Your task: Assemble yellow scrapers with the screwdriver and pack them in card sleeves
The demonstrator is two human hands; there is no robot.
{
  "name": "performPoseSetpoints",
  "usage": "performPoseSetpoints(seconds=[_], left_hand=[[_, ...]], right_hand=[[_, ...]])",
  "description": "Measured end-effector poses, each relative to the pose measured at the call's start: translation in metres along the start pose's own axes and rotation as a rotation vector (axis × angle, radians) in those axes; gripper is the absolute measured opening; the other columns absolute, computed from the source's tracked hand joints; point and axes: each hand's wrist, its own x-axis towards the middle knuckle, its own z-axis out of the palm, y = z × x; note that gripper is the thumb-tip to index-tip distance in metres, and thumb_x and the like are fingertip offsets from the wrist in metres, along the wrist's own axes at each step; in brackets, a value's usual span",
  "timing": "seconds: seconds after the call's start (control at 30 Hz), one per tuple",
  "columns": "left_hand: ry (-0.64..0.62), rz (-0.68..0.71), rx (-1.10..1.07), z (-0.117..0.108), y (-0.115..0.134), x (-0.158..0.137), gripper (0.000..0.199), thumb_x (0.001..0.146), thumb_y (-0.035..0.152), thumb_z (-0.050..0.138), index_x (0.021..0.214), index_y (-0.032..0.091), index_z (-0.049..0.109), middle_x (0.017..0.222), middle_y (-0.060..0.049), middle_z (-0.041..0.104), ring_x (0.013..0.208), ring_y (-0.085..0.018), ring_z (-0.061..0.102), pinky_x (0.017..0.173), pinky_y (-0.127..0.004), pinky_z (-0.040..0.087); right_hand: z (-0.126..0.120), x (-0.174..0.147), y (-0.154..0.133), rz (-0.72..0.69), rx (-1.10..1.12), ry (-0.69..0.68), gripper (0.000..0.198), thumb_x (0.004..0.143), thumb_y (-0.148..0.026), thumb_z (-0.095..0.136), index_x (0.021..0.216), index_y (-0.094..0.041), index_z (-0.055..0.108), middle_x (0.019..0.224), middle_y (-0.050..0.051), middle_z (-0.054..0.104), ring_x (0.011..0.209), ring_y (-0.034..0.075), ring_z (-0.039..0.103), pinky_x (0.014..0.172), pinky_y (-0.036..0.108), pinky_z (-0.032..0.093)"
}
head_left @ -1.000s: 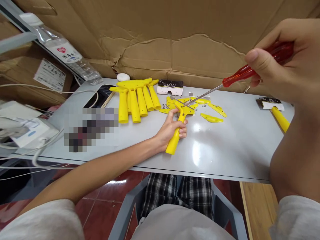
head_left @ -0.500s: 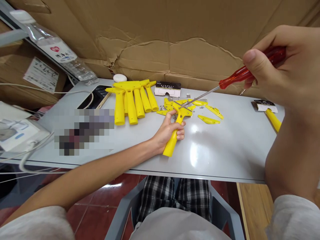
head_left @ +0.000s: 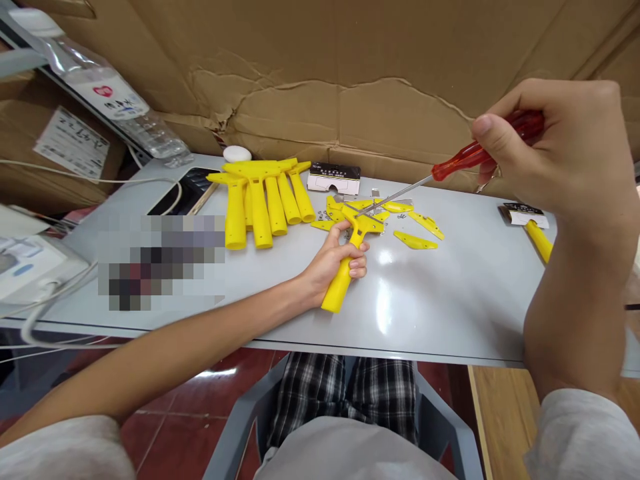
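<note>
Left hand (head_left: 325,267) clamped yellow handle (head_left: 337,290); right hand (head_left: 545,157) gripped screwdriver (head_left: 457,161) at its head. Fastening appeared incomplete; plates (head_left: 415,241) lay loose.

From afar I see the left hand (head_left: 325,268) gripping a yellow handle (head_left: 337,292), the right hand (head_left: 560,157) holding a red screwdriver (head_left: 459,161) to the handle's wide end.

Showing bright yellow on the tool handle (head_left: 339,287) and loose plates (head_left: 415,241), translucent red on the screwdriver (head_left: 460,160), black-and-white plaid across the trousers (head_left: 311,393), pale grey on the tabletop (head_left: 450,293), brown on the cardboard (head_left: 375,47).
</note>
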Motion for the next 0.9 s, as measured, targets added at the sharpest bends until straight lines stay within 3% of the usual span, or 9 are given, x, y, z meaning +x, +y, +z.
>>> performPoseSetpoints(seconds=[0.07, 0.17, 0.23, 0.3, 0.37, 0.43, 0.6, 0.8, 0.9], left_hand=[[-0.003, 0.006, -0.002, 0.000, 0.000, 0.001, 0.078, 0.068, 0.000, 0.069, 0.130, 0.035, 0.037, 0.094, 0.006, 0.056, 0.051, -0.003, 0.044, 0.050, -0.016, 0.032], [-0.008, 0.006, 0.015, 0.000, -0.001, 0.001, 0.079, 0.068, 0.001, 0.069, 0.130, 0.036, 0.037, 0.094, 0.006, 0.056, 0.050, -0.003, 0.043, 0.050, -0.016, 0.031], [-0.001, 0.004, 0.022, -0.001, -0.001, 0.002, 0.079, 0.068, 0.001, 0.069, 0.130, 0.036, 0.036, 0.094, 0.007, 0.056, 0.050, -0.003, 0.043, 0.050, -0.016, 0.031], [0.007, 0.006, 0.025, -0.001, -0.001, 0.002, 0.079, 0.067, 0.001, 0.070, 0.129, 0.036, 0.036, 0.094, 0.007, 0.056, 0.051, -0.003, 0.044, 0.050, -0.017, 0.031], [0.004, 0.014, 0.027, -0.001, -0.001, 0.002, 0.079, 0.066, 0.001, 0.071, 0.129, 0.036, 0.037, 0.094, 0.007, 0.057, 0.051, -0.004, 0.044, 0.050, -0.017, 0.031], [-0.001, 0.017, 0.028, 0.000, -0.001, 0.002, 0.079, 0.066, 0.002, 0.071, 0.129, 0.036, 0.037, 0.094, 0.007, 0.057, 0.051, -0.004, 0.044, 0.051, -0.017, 0.031], [0.008, 0.027, 0.025, 0.000, 0.000, 0.002, 0.082, 0.066, 0.001, 0.071, 0.132, 0.036, 0.037, 0.095, 0.006, 0.056, 0.052, -0.004, 0.045, 0.051, -0.017, 0.032], [-0.012, 0.027, 0.045, 0.000, 0.000, 0.001, 0.081, 0.068, 0.002, 0.070, 0.132, 0.036, 0.035, 0.094, 0.006, 0.057, 0.051, -0.003, 0.045, 0.051, -0.018, 0.031], [-0.019, 0.024, 0.039, 0.000, 0.000, 0.001, 0.082, 0.068, 0.002, 0.070, 0.133, 0.037, 0.035, 0.095, 0.007, 0.056, 0.051, -0.004, 0.046, 0.051, -0.018, 0.031]], right_hand=[[-0.002, 0.001, 0.002, -0.008, -0.043, -0.027, 0.021, 0.100, -0.039, 0.069, 0.086, -0.023, 0.071, 0.060, -0.004, 0.068, 0.058, 0.014, 0.066, 0.066, 0.031, 0.045], [-0.007, 0.000, 0.002, -0.040, -0.167, -0.061, 0.043, 0.109, -0.042, 0.056, 0.072, -0.022, 0.066, 0.047, -0.006, 0.058, 0.045, 0.010, 0.052, 0.060, 0.031, 0.039], [-0.011, -0.002, 0.001, -0.063, -0.157, -0.085, 0.041, 0.106, -0.039, 0.058, 0.069, -0.023, 0.066, 0.046, -0.006, 0.057, 0.041, 0.009, 0.047, 0.055, 0.032, 0.037], [-0.015, -0.004, -0.001, -0.135, -0.035, -0.134, 0.011, 0.094, -0.035, 0.072, 0.087, -0.027, 0.075, 0.067, -0.005, 0.072, 0.054, 0.012, 0.063, 0.054, 0.031, 0.045], [-0.016, -0.007, -0.002, -0.232, 0.123, -0.187, 0.027, 0.085, -0.031, 0.082, 0.111, -0.033, 0.075, 0.097, -0.003, 0.079, 0.078, 0.016, 0.077, 0.059, 0.031, 0.056], [-0.016, -0.009, -0.005, -0.279, 0.237, -0.214, 0.035, 0.083, -0.027, 0.086, 0.115, -0.035, 0.073, 0.109, -0.002, 0.077, 0.089, 0.018, 0.079, 0.066, 0.032, 0.063], [-0.012, -0.009, -0.006, -0.246, 0.217, -0.119, 0.020, 0.084, -0.025, 0.085, 0.099, -0.028, 0.072, 0.100, -0.002, 0.075, 0.089, 0.015, 0.076, 0.066, 0.030, 0.060], [-0.009, -0.004, -0.001, -0.221, 0.203, -0.091, 0.036, 0.078, -0.035, 0.097, 0.103, -0.026, 0.073, 0.100, -0.004, 0.074, 0.084, 0.012, 0.074, 0.062, 0.025, 0.058], [-0.007, -0.003, 0.001, -0.178, 0.180, -0.095, 0.032, 0.079, -0.033, 0.096, 0.098, -0.026, 0.071, 0.091, -0.004, 0.074, 0.080, 0.013, 0.074, 0.059, 0.025, 0.054]])
